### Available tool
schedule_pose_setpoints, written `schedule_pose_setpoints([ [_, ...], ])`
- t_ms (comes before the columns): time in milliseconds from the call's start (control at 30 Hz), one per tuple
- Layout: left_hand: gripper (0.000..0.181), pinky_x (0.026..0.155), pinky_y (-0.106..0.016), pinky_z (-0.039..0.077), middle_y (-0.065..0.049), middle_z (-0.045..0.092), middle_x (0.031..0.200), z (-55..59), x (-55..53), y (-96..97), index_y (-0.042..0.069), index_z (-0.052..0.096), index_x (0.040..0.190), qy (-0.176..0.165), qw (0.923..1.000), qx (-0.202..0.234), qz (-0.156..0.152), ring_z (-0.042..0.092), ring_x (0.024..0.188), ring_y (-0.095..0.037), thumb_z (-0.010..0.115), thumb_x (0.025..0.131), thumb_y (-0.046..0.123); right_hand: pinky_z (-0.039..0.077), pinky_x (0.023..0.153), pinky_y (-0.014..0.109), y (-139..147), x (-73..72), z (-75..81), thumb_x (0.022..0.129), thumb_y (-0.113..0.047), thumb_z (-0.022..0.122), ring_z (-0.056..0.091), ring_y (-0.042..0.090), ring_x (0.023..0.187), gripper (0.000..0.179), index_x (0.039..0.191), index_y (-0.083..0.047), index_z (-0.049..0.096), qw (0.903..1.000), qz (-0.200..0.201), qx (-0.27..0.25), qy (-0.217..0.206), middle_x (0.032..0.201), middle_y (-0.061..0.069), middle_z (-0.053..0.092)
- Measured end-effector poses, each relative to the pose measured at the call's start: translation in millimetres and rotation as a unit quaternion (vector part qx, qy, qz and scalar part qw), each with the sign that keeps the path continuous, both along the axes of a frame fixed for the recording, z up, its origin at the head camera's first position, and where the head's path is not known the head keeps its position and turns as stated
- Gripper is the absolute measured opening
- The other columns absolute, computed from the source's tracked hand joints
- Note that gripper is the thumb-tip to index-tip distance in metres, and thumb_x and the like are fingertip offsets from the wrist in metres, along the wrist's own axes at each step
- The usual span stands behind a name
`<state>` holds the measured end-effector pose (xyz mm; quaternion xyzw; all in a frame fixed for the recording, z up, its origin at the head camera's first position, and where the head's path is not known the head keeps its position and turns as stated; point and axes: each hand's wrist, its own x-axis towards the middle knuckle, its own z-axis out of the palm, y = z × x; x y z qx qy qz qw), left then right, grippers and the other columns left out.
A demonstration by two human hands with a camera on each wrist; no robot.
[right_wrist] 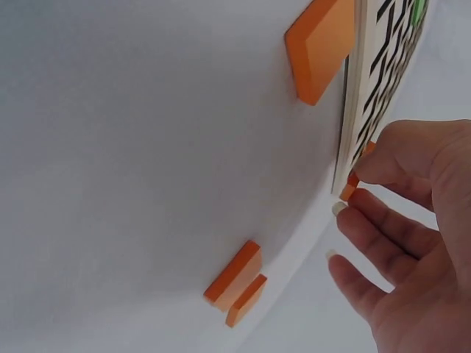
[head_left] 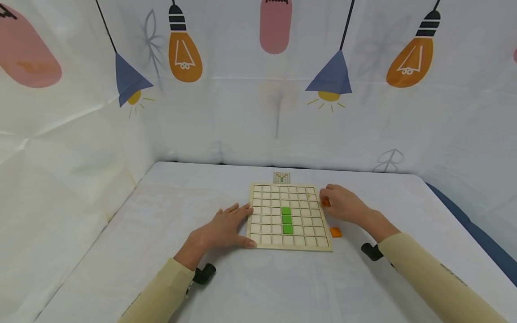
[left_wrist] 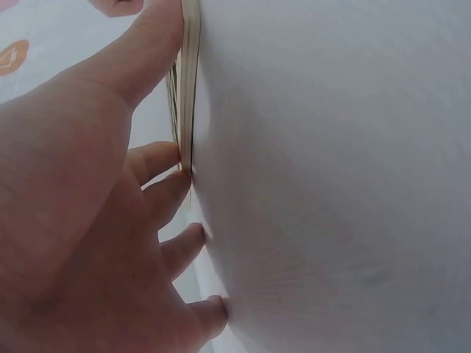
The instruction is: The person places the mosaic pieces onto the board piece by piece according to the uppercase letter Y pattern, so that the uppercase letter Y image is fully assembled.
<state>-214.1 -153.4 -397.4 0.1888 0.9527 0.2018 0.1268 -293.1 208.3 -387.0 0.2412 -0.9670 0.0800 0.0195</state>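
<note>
A wooden grid board (head_left: 307,248) lies flat on the white table, with a column of green square tiles (head_left: 286,220) in its middle cells. My left hand (head_left: 226,226) rests at the board's left side, fingers spread; the left wrist view shows thumb and fingertips along the board's edge (left_wrist: 189,81). Beyond the board's upper right edge, my right hand (head_left: 343,204) pinches an orange tile (right_wrist: 350,190) between thumb and fingers, which partly cover it. Another orange tile (head_left: 335,232) lies on the table beside the board's right edge, nearer the person.
A small card with a coloured grid pattern (head_left: 281,178) lies just behind the board. Two more orange tiles (right_wrist: 234,276) lie close together on the table in the right wrist view. Printed white cloth (head_left: 242,121) hangs behind the table and along its left.
</note>
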Motion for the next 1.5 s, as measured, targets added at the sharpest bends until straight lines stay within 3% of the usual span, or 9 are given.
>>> schedule_pose_setpoints([
  [300, 0.098, 0.123, -0.062, 0.013, 0.004, 0.024, 0.166, -0.4, -0.4, 1.6, 0.022, 0.031, 0.157, -0.006, 1.0000, 0.002, 0.000, 0.015, 0.156, -0.027, 0.076, 0.078, 0.060, 0.041, 0.067, 0.028, -11.5, -3.7, -5.2, 0.080, -0.001, 0.067, 0.048, 0.016, 0.077, 0.017, 0.089, -0.016, 0.064, 0.9998, 0.007, -0.008, -0.013, 0.085, -0.001, 0.054],
  [700, 0.099, 0.123, -0.061, 0.012, 0.005, 0.024, 0.166, -2.5, -0.6, 0.9, 0.022, 0.031, 0.157, -0.008, 1.0000, 0.003, 0.003, 0.015, 0.156, -0.026, 0.076, 0.078, 0.061, 0.039, 0.065, 0.028, -36.6, -5.4, -4.9, 0.081, -0.003, 0.066, 0.046, 0.016, 0.077, 0.017, 0.092, -0.016, 0.064, 0.9994, 0.031, -0.015, -0.006, 0.085, -0.001, 0.052],
  [1033, 0.099, 0.122, -0.063, 0.014, 0.005, 0.021, 0.167, -5.0, -1.8, -1.4, 0.022, 0.029, 0.158, 0.004, 0.9999, -0.012, -0.008, 0.014, 0.156, -0.026, 0.074, 0.079, 0.063, 0.041, 0.067, 0.028, -64.9, -10.3, -4.0, 0.085, -0.006, 0.069, 0.046, 0.015, 0.077, 0.013, 0.091, -0.016, 0.064, 0.9967, 0.076, -0.025, 0.015, 0.085, -0.002, 0.054],
  [1300, 0.099, 0.122, -0.063, 0.014, 0.005, 0.022, 0.167, -5.6, -3.6, -0.8, 0.023, 0.030, 0.158, 0.004, 0.9999, -0.008, -0.009, 0.014, 0.156, -0.026, 0.074, 0.079, 0.063, 0.038, 0.066, 0.028, -80.3, -12.6, -5.8, 0.085, -0.003, 0.065, 0.044, 0.016, 0.076, 0.013, 0.088, -0.015, 0.062, 0.9949, 0.092, -0.036, 0.019, 0.084, -0.002, 0.052],
  [1500, 0.099, 0.123, -0.062, 0.013, 0.006, 0.022, 0.167, -4.5, -3.5, -1.3, 0.023, 0.029, 0.158, 0.000, 0.9999, -0.009, -0.006, 0.014, 0.156, -0.026, 0.074, 0.079, 0.063, 0.043, 0.066, 0.027, -90.3, -17.8, -7.1, 0.088, -0.009, 0.070, 0.048, 0.014, 0.078, 0.008, 0.091, -0.015, 0.065, 0.9936, 0.104, -0.039, 0.021, 0.087, -0.001, 0.056],
])
